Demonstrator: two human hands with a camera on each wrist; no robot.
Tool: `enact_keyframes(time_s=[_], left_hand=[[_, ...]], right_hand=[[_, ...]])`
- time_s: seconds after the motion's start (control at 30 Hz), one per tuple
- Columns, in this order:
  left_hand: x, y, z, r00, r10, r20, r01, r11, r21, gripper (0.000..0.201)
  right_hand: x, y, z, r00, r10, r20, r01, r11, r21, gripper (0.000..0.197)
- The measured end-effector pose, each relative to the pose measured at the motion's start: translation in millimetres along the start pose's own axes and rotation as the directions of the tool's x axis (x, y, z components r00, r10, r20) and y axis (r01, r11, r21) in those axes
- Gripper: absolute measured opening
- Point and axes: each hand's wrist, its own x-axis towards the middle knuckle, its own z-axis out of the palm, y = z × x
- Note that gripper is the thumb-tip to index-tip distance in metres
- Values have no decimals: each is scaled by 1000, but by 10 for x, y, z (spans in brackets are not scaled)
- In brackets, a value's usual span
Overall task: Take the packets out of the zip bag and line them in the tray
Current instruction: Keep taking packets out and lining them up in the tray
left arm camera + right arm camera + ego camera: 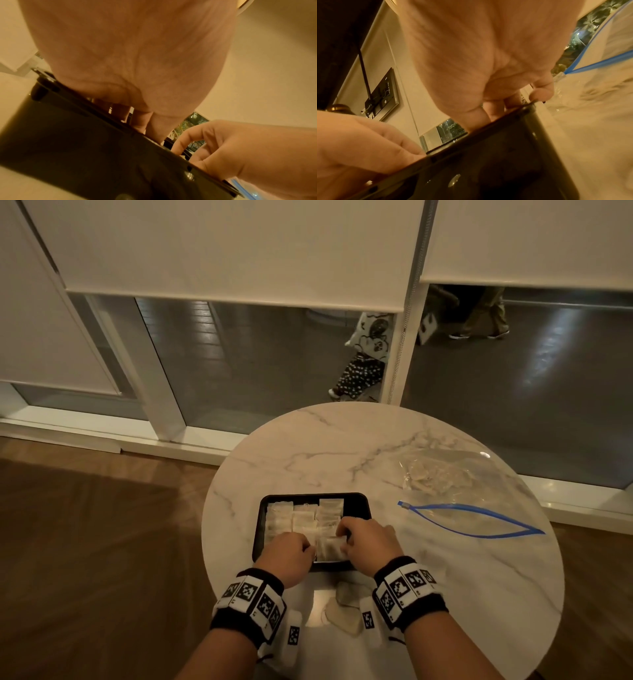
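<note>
Both hands are working over the near end of the black tray [262, 510], sitting at about 6 o'clock on the round marble table [308, 440]. The right hand [368, 539] is pinching a pale packet [330, 547] by its right edge at the tray's near right; the left hand [286, 553] is curling fingers at the packet's left edge, but whether it is actually gripping it cannot be told. More packets are lying in rows toward 12 o'clock inside the tray. The zip bag [472, 518] is lying open at 3 o'clock, blue zipper gaping, some contents seemingly still inside. Loose packets [342, 607] are lying at 6 o'clock, between the wrists. The packets look light, soft and crinkly, probably slippery; edge pinches seem best.
</note>
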Motion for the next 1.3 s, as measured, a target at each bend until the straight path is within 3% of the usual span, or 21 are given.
enact_keyframes(time_s=[0.17, 0.63, 0.77, 1.03, 1.3], left_hand=[[8, -5, 15, 1000, 7, 15, -6, 998, -59, 34], [-43, 31, 8, 1000, 4, -22, -4, 1000, 31, 35], [-43, 30, 11, 999, 25, -33, -23, 998, 55, 30], [-9, 8, 79, 999, 42, -28, -39, 996, 82, 40], [23, -15, 128, 998, 51, -23, -48, 992, 116, 41]], right_hand=[[43, -59, 50, 998, 42, 43, -39, 997, -62, 17], [115, -117, 121, 990, 90, 112, -83, 995, -63, 13], [115, -122, 132, 990, 101, 96, -94, 993, -69, 16], [108, -126, 101, 989, 103, 108, -96, 993, -68, 29], [113, -139, 117, 990, 125, 69, -121, 991, -64, 26]])
